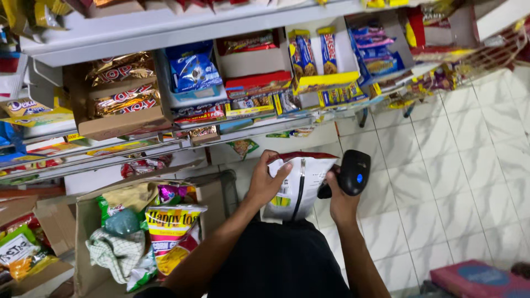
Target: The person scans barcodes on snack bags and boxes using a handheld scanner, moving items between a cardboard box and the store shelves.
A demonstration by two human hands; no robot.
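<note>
My left hand grips the left edge of a white snack bag with a red top, holding it upright with its printed back toward me. My right hand holds a black handheld scanner with a blue button, right beside the bag's right edge. Both hands are in front of the low shelves of a snack rack.
White shelves carry boxes of chocolate bars, biscuits and wafers. An open cardboard box at lower left holds snack bags and a checked cloth. White tiled floor extends to the right. A pink box lies at bottom right.
</note>
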